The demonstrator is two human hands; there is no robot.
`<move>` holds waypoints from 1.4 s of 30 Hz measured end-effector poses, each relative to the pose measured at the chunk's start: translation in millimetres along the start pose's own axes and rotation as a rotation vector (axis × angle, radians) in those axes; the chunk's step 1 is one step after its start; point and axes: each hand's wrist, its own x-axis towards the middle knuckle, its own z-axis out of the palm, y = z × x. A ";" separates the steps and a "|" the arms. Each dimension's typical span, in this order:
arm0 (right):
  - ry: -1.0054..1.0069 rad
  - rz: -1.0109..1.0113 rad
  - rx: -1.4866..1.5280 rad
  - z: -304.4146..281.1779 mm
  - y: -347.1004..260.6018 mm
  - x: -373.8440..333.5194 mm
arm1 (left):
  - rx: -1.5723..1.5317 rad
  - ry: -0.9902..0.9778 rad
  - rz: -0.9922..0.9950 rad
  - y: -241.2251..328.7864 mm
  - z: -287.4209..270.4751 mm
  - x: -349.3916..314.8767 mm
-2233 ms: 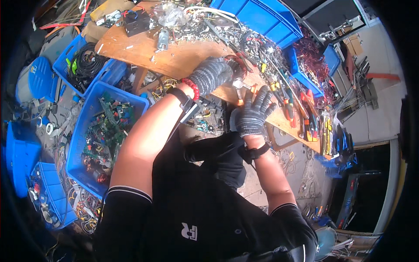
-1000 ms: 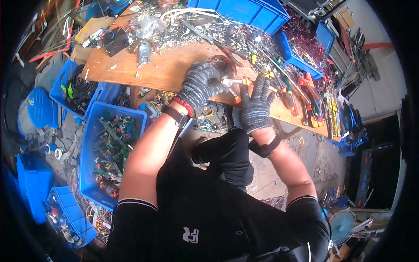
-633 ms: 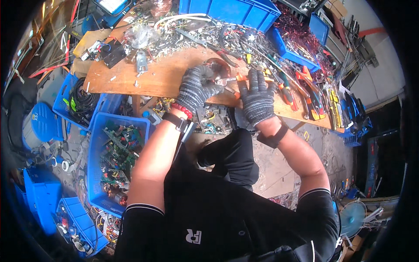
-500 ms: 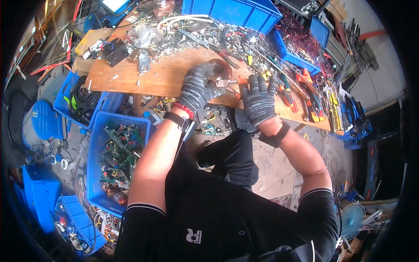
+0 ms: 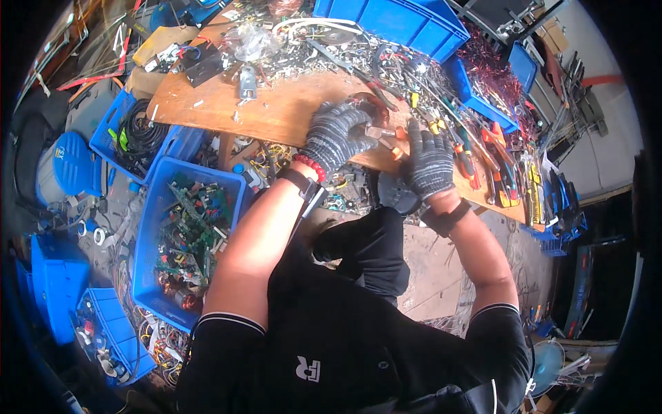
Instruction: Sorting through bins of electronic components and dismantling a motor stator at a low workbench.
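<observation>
My left hand point(image 5: 336, 136), in a striped grey glove, is at the bench's front edge with its fingers curled. Its fingertips close on a reddish-brown rounded piece point(image 5: 374, 108), partly hidden by the glove. Between my hands is an orange-handled pair of pliers point(image 5: 380, 134), its metal head toward my left hand and its handles apart. My right hand point(image 5: 430, 164), gloved alike, rests with fingers stretched away from me, just right of the handles. The thumb of that hand is hard to make out.
The wooden bench point(image 5: 265, 114) bears heaped metal scraps and wires at the back. Several pliers and cutters lie at its right, by yellow cutter point(image 5: 532, 178). A blue crate point(image 5: 155, 228) of circuit boards stands lower left; another blue crate point(image 5: 400, 26) stands at the back.
The whole view has shifted, so the bench and both hands appear farther right. My right fingers are closer together. The pliers and the reddish-brown piece keep much the same place between my hands.
</observation>
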 end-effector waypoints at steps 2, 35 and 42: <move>-0.074 0.000 0.034 3.8 0.5 1.5 | -0.002 -0.024 -0.003 -0.2 -0.1 0.2; -0.330 0.456 0.025 14.6 76.3 7.7 | -0.164 -0.145 -0.106 -31.5 7.8 7.1; -0.032 0.349 0.146 10.5 39.2 17.3 | 0.070 -0.134 -0.016 -18.1 0.9 10.0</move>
